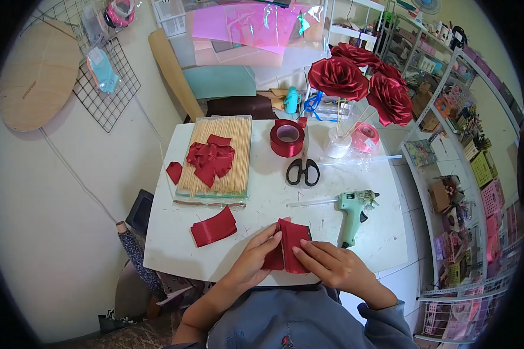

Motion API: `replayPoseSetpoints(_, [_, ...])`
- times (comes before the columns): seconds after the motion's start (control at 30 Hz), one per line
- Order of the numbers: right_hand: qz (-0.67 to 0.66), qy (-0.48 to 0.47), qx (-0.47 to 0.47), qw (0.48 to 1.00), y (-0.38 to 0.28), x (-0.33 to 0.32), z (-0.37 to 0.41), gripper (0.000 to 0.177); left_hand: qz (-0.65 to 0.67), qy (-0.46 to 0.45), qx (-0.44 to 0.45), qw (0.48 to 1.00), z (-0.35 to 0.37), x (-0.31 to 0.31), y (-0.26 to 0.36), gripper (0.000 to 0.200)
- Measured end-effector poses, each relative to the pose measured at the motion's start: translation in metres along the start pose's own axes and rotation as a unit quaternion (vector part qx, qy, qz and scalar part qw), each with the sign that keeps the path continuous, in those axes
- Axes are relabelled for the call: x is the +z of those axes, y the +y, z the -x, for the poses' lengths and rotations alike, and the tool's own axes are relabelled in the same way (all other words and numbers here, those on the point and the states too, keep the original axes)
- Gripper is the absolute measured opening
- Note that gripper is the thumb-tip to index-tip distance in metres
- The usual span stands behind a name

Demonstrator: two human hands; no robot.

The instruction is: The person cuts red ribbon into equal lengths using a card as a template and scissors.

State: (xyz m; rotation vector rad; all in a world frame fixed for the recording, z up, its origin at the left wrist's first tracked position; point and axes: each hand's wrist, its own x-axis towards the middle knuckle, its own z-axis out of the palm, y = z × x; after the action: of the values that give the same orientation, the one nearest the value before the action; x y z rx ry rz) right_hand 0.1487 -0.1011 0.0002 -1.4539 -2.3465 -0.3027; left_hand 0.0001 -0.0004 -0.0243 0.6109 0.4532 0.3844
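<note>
Near the table's front edge, my left hand (257, 251) grips the left side of a piece of red satin ribbon (296, 246), thumb on top. My right hand (330, 263) presses its fingertips on the ribbon's right part. The ribbon looks folded or layered, with a seam down the middle; a dark edge shows at its upper right, and I cannot make out what that is. A stack of cut red ribbon pieces (214, 227) lies to the left. Beyond my right hand, a mint-green glue gun (349, 218) lies on its side with a glue stick (312, 203) in its back.
Black-handled scissors (302, 172) lie below a red ribbon roll (287, 138). Folded ribbon petals (211, 158) rest on a pack of bamboo skewers (239, 168). Large red ribbon roses (339, 78) stand in a white holder (337, 143) at the white table's (262, 203) back right. Shelves (442, 110) line the right.
</note>
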Motion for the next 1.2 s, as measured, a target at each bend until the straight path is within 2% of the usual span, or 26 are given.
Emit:
replayPoseSetpoints(0.1, [-0.057, -0.002, 0.024, 0.998, 0.003, -0.004, 0.001, 0.04, -0.005, -0.009, -0.003, 1.0, 0.004, -0.004, 0.0, 0.041])
replayPoseSetpoints(0.13, [-0.082, 0.025, 0.051, 0.995, 0.003, -0.003, 0.001, 0.042, -0.006, -0.006, -0.004, 1.0, 0.006, -0.006, 0.001, 0.041])
replayPoseSetpoints(0.2, [-0.11, 0.055, 0.078, 0.989, 0.005, -0.002, 0.001, 0.044, -0.089, -0.023, 0.021, 0.996, 0.01, -0.013, 0.008, 0.044])
replayPoseSetpoints(0.27, [-0.144, 0.14, 0.141, 0.97, 0.009, -0.002, 0.001, 0.046, -0.112, -0.033, 0.049, 0.992, 0.012, -0.024, 0.013, 0.041])
replayPoseSetpoints(0.3, [-0.162, 0.167, 0.162, 0.959, 0.01, -0.002, 0.0, 0.045, -0.316, 0.045, 0.156, 0.935, 0.014, -0.033, 0.016, 0.037])
replayPoseSetpoints(0.33, [-0.165, 0.169, 0.161, 0.958, 0.011, -0.001, 0.0, 0.045, -0.501, 0.12, 0.252, 0.819, 0.018, -0.041, 0.021, 0.034])
replayPoseSetpoints(0.4, [-0.169, 0.186, 0.185, 0.95, 0.012, -0.001, 0.001, 0.042, -0.529, 0.116, 0.262, 0.799, 0.023, -0.052, 0.044, 0.028])
replayPoseSetpoints(0.43, [-0.173, 0.198, 0.195, 0.945, 0.011, -0.001, 0.0, 0.039, -0.548, 0.15, 0.203, 0.798, 0.027, -0.058, 0.055, 0.024])
replayPoseSetpoints(0.47, [-0.175, 0.199, 0.195, 0.945, 0.009, 0.0, -0.001, 0.039, -0.549, 0.151, 0.203, 0.797, 0.029, -0.061, 0.066, 0.024])
replayPoseSetpoints(0.53, [-0.243, 0.205, 0.27, 0.909, 0.005, 0.001, -0.004, 0.022, -0.664, 0.096, 0.11, 0.734, 0.031, -0.064, 0.083, 0.022])
replayPoseSetpoints(0.57, [-0.244, 0.206, 0.271, 0.908, 0.005, 0.0, -0.005, 0.022, -0.699, 0.073, 0.154, 0.695, 0.029, -0.071, 0.084, 0.023])
replayPoseSetpoints(0.6, [-0.291, 0.182, 0.295, 0.892, 0.004, -0.001, -0.005, 0.019, -0.7, 0.072, 0.152, 0.694, 0.027, -0.075, 0.085, 0.023])
replayPoseSetpoints(0.67, [-0.336, 0.156, 0.318, 0.873, 0.004, 0.002, -0.002, 0.016, -0.737, 0.059, 0.165, 0.653, 0.023, -0.079, 0.088, 0.027])
replayPoseSetpoints(0.73, [-0.462, 0.157, 0.359, 0.795, 0.006, 0.014, 0.006, 0.02, -0.746, 0.053, 0.16, 0.644, 0.019, -0.077, 0.085, 0.029])
replayPoseSetpoints(0.77, [-0.462, 0.157, 0.359, 0.796, 0.005, 0.013, 0.005, 0.02, -0.756, 0.049, 0.155, 0.634, 0.018, -0.075, 0.083, 0.031])
replayPoseSetpoints(0.83, [-0.582, 0.173, 0.372, 0.703, 0.002, 0.01, 0.0, 0.02, -0.754, 0.07, 0.152, 0.635, 0.016, -0.076, 0.077, 0.032])
replayPoseSetpoints(0.87, [-0.581, 0.174, 0.372, 0.703, 0.001, 0.009, -0.001, 0.02, -0.752, 0.09, 0.149, 0.636, 0.016, -0.076, 0.073, 0.034])
replayPoseSetpoints(0.9, [-0.62, 0.169, 0.381, 0.665, 0.0, 0.008, -0.002, 0.021, -0.752, 0.09, 0.149, 0.636, 0.018, -0.076, 0.072, 0.034])
replayPoseSetpoints(0.93, [-0.657, 0.164, 0.388, 0.625, 0.0, 0.008, -0.003, 0.022, -0.803, 0.114, 0.2, 0.549, 0.019, -0.074, 0.071, 0.036])
replayPoseSetpoints(0.97, [-0.656, 0.166, 0.388, 0.626, -0.001, 0.009, -0.003, 0.022, -0.844, 0.136, 0.249, 0.455, 0.021, -0.073, 0.07, 0.038])
replayPoseSetpoints(1.0, [-0.672, 0.151, 0.388, 0.613, -0.001, 0.011, -0.003, 0.022, -0.844, 0.135, 0.251, 0.455, 0.023, -0.069, 0.071, 0.038])
replayPoseSetpoints(1.07, [-0.687, 0.138, 0.387, 0.6, -0.002, 0.013, -0.006, 0.022, -0.746, 0.119, 0.277, 0.593, 0.029, -0.057, 0.072, 0.038])
replayPoseSetpoints(1.1, [-0.687, 0.12, 0.386, 0.603, -0.005, 0.013, -0.008, 0.022, -0.746, 0.119, 0.278, 0.593, 0.031, -0.047, 0.067, 0.038])
replayPoseSetpoints(1.13, [-0.687, 0.102, 0.385, 0.608, -0.007, 0.013, -0.01, 0.022, -0.554, 0.016, 0.218, 0.803, 0.031, -0.034, 0.057, 0.044])
replayPoseSetpoints(1.17, [-0.677, 0.09, 0.361, 0.634, -0.008, 0.017, -0.01, 0.024, -0.31, -0.089, 0.139, 0.936, 0.028, -0.025, 0.047, 0.052])
replayPoseSetpoints(1.2, [-0.677, 0.09, 0.361, 0.636, -0.008, 0.017, -0.011, 0.024, -0.303, -0.131, 0.097, 0.939, 0.022, -0.025, 0.037, 0.067])
